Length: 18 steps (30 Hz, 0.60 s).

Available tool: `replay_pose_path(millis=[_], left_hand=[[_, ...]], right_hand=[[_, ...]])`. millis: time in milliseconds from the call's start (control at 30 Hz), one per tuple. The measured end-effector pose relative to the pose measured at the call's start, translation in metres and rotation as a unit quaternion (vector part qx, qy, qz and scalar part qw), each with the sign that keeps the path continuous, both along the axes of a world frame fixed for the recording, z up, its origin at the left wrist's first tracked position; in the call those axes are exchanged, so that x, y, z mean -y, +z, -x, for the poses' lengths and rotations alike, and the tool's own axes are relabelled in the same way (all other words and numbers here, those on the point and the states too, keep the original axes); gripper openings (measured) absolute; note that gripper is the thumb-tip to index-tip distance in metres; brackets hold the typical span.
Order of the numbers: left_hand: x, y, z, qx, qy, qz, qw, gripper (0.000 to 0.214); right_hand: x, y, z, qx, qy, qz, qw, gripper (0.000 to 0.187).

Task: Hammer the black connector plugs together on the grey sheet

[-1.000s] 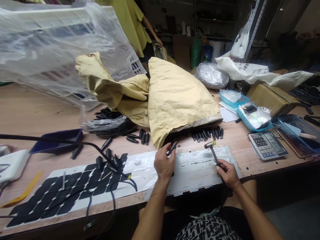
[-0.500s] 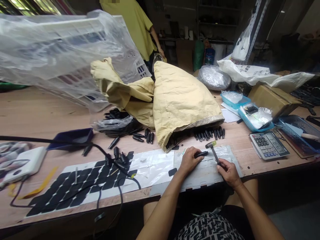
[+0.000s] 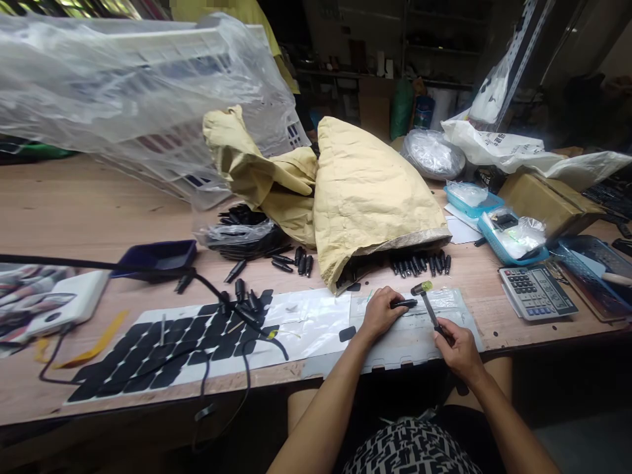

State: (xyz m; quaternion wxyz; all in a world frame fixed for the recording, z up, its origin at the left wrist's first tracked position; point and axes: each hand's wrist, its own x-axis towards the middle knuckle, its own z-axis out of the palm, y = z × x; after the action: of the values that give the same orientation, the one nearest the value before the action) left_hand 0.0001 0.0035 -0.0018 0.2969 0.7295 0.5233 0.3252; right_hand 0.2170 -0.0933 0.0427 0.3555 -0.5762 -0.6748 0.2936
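Black plug piece [image 3: 405, 303] lies flat on the clear plastic sheet [image 3: 395, 345] near the front edge of the wooden bench [image 3: 74, 217]. The left hand [image 3: 379, 315] grasps it at its left end, fingers closed over it from above, so that its right end points toward the small hammer [image 3: 428, 304]. The right hand [image 3: 457, 349] is clenched low on the hammer's dark handle. The yellow-green head sits just beside the free end of the piece, close to the left fingertips; whether head and piece touch cannot be told.

The chief risk, as I judge it, is to the fingers that pin the black plug piece: they lie very near the hammer head, and a blow that lands a little to the left would catch them. Because the hold is low on the handle, the head is less surely guided. The plastic sheet looks slick, so a glancing strike could shoot the piece out from under the hand, toward the loose black plugs [image 3: 419, 264] lined up at the mouth of the kraft paper sack [image 3: 370, 191], where it would be lost among its like. A calculator [image 3: 537, 291] lies to the right, well apart.
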Motion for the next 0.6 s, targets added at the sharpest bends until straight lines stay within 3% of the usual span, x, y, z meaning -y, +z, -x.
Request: replay_pose_path(millis=[433,600], left_hand=[[0.001,0.003,-0.001,-0.008,0.003,0.0,1.0,0.008],[-0.001,0.002,-0.001,0.002,-0.002,-0.004,1.0,0.009]], right_hand=[[-0.008,-0.006,0.005,0.031,0.041,0.001,0.999,0.026],[-0.014,-0.021,-0.004,-0.101,0.015,0.051,0.993,0.033]])
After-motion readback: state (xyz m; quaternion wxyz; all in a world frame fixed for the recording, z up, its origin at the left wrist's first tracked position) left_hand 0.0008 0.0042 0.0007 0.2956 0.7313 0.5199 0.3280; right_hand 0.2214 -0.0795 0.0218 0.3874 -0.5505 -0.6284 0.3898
